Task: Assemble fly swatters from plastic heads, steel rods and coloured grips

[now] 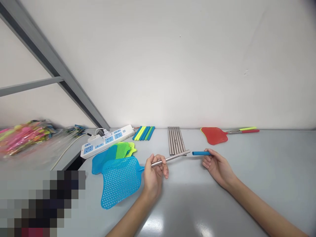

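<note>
My left hand point(155, 174) is closed around the metal rod of a blue fly swatter point(120, 182), near where the rod meets the perforated head. The bare end of the rod point(181, 154) points right. Between finger and thumb, my right hand point(218, 166) pinches a blue grip sleeve point(200, 153), its open end facing the rod's tip. A small gap separates sleeve and rod. Behind the rod lie several metal rods point(175, 140) side by side. Blue, yellow and green grip sleeves point(143, 133) form a row farther left.
More swatter heads point(105, 159) lie beneath and behind the held one. A white power strip point(108, 141) with plugs sits at left. Swatters with red and yellow handles point(214, 135) rest by the wall at right. Bagged colourful items point(27, 135) lie far left.
</note>
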A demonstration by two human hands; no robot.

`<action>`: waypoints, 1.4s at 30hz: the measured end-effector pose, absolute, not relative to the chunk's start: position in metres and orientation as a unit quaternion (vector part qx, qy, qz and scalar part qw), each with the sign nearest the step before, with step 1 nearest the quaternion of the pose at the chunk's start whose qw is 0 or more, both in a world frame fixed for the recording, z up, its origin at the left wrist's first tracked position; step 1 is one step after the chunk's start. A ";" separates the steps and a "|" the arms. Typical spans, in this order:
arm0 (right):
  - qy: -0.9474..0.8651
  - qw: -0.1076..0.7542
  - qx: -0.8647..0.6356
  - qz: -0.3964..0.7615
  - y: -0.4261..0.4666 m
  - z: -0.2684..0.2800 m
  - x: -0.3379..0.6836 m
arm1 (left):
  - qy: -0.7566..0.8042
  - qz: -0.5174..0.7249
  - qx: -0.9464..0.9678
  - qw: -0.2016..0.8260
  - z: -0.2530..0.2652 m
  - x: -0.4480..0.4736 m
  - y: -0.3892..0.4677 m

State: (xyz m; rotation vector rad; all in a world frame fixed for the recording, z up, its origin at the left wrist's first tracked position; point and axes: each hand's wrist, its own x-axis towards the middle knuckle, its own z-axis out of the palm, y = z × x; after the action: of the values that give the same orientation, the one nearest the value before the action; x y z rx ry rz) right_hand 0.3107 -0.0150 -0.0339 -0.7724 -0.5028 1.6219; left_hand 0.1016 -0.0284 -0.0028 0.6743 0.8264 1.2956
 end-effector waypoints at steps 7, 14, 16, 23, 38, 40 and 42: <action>-0.248 0.568 -0.347 0.704 -0.015 -0.027 0.311 | 0.372 0.538 0.314 0.688 -0.006 0.101 -0.027; -0.235 0.575 -0.336 0.708 -0.015 -0.030 0.312 | 0.391 0.520 0.338 0.680 -0.007 0.102 -0.028; -0.236 0.575 -0.328 0.711 -0.015 -0.031 0.312 | 0.403 0.505 0.353 0.676 -0.006 0.103 -0.029; -0.283 0.558 -0.350 0.697 -0.019 -0.027 0.308 | 0.426 0.464 0.360 0.687 -0.004 0.108 -0.031; -0.430 0.480 -0.407 0.648 -0.027 -0.027 0.309 | 0.444 0.435 0.465 0.630 0.001 0.110 -0.034; -0.435 0.468 -0.407 0.653 -0.029 -0.028 0.310 | 0.480 0.414 0.512 0.580 0.002 0.108 -0.035; -0.437 0.456 -0.407 0.660 -0.030 -0.029 0.312 | 0.501 0.370 0.561 0.545 0.004 0.106 -0.038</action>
State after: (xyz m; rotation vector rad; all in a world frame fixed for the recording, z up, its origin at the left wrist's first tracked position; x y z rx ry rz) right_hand 0.3123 -0.0302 -0.0293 -1.0028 -1.0778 1.6283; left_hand 0.1057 -0.0378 0.0042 1.3310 1.1894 0.8772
